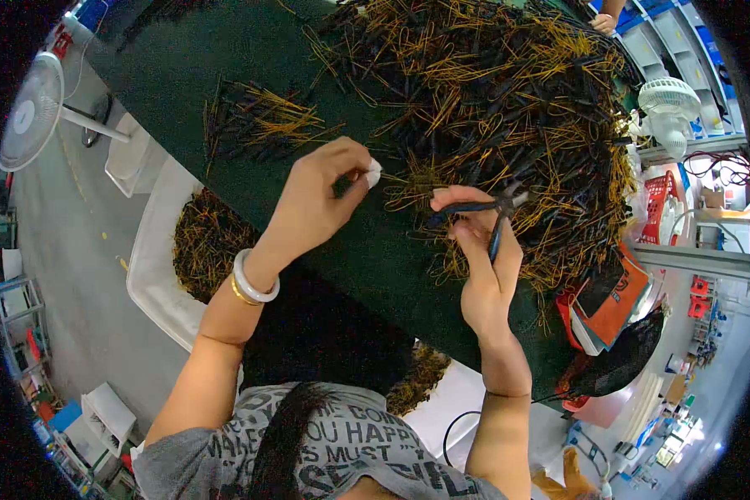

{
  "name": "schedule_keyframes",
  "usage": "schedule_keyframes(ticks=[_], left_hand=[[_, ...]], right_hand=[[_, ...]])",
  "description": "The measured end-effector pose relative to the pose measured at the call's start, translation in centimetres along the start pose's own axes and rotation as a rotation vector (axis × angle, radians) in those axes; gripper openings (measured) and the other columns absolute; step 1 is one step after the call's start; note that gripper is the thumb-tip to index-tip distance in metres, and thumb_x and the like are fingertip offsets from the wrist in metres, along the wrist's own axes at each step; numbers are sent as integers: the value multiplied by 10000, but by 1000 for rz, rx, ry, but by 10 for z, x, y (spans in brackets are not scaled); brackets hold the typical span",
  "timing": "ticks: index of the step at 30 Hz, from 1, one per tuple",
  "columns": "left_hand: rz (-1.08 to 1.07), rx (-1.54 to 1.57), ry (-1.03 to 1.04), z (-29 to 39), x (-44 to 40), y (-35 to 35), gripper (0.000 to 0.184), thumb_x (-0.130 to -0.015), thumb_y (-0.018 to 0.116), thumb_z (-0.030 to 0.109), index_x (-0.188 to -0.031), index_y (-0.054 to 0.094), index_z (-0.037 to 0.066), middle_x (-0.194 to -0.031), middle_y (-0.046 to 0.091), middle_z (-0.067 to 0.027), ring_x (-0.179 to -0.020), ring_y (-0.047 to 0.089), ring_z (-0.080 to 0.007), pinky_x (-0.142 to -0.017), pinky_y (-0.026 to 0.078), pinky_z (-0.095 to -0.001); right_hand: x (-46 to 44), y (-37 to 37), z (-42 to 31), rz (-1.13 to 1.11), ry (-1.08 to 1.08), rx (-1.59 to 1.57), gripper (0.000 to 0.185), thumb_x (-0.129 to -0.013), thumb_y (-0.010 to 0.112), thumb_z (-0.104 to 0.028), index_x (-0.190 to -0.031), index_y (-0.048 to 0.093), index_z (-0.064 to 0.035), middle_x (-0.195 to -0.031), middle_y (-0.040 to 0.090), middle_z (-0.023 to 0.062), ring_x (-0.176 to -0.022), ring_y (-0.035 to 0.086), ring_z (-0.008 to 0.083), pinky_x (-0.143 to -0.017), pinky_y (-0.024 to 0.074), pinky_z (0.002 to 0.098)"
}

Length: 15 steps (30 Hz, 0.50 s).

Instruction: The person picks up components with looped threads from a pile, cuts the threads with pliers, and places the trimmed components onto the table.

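My left hand [317,196] is raised over the green table, with thumb and index finger closed in a pinch. A white covering [373,172] wraps a fingertip there. Thin yellow strands lie right beside that pinch, and I cannot make out what it holds. To the right, my right hand [487,258] grips dark-handled pliers [502,218], their metal jaws pointing right. Under and beyond the pliers spreads a large heap of yellow wires with black parts [483,92]. A smaller bunch of the same wires [275,121] lies left of the heap.
A white bin with more wires [154,267] stands below the table's left edge. At the right are an orange packet [621,296], a black mesh bag [621,362], a red basket [660,208] and a small fan [669,100]. Another person's hand [604,22] shows top right.
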State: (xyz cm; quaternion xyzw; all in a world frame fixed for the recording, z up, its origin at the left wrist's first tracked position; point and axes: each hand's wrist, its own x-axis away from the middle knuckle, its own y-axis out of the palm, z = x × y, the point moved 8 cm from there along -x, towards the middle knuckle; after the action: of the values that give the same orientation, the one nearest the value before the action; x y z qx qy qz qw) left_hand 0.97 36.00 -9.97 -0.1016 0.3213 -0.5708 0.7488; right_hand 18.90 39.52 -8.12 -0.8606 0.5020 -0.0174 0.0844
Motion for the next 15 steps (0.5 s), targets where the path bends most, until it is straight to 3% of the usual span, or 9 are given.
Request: schedule_keyframes(ticks=[2,3,4,6,8,9,12,13,15], left_hand=[[178,160,12,9,-1,-19,126,-766,629,-61,-886,613,-26,-895,623,-96,-695,596,-186,-620,473,-255],[173,209,34,12,1,-22,111,-819,610,-37,-928,625,-32,-912,624,-92,-672,578,-124,-608,468,-229],[172,209,34,16,4,-23,111,-819,610,-37,-928,625,-32,-912,624,-92,-672,578,-124,-608,468,-229],[85,691,-195,7,10,-10,123,-856,588,-22,-967,632,-48,-898,610,-85,-679,569,-108,-610,474,-232],[33,774,-204,14,11,-6,138,-878,566,-17,-986,632,-73,-876,599,-83,-647,567,-105,-577,465,-225],[8,833,-230,13,12,-3,133,-875,566,-22,-975,635,-76,-868,601,-89,-631,566,-106,-561,463,-224],[-42,933,-525,-2,18,2,160,-883,582,81,-860,675,-47,-708,618,-77,-528,518,-79,-457,394,-202],[-32,1136,-614,-5,20,2,193,-873,588,125,-839,684,-39,-660,622,-69,-491,486,-69,-441,348,-193],[49,1256,-551,-13,23,7,192,-859,595,119,-830,686,-48,-667,633,-83,-471,468,-72,-449,349,-195]], right_hand=[[-1,5,6,10,38,48,293,-896,452,-11,-1180,515,24,-1058,609,81,-943,560,138,-819,415,257],[1,7,13,-16,89,114,318,-910,489,-31,-1222,495,28,-1093,598,116,-954,571,169,-845,432,289],[1,13,12,-23,22,166,329,-909,501,-40,-1229,487,31,-1081,595,126,-947,576,180,-842,439,292],[4,29,22,-106,-64,325,365,-890,566,-81,-1234,491,17,-975,610,112,-838,569,153,-755,454,264],[10,48,24,-283,135,207,365,-865,623,-125,-1201,537,-11,-891,632,75,-717,525,107,-656,436,236],[12,53,22,-264,91,133,294,-852,652,-154,-1113,602,-29,-831,643,42,-647,476,77,-602,409,222],[24,64,31,-406,231,-16,216,-860,641,-152,-1034,635,-25,-805,639,31,-652,505,75,-601,417,224],[26,70,28,-465,198,-134,184,-866,635,-159,-994,645,-27,-794,638,15,-679,537,67,-608,419,222],[27,75,27,-505,196,-173,176,-869,630,-140,-1002,647,-25,-852,649,17,-735,549,56,-633,420,204]])
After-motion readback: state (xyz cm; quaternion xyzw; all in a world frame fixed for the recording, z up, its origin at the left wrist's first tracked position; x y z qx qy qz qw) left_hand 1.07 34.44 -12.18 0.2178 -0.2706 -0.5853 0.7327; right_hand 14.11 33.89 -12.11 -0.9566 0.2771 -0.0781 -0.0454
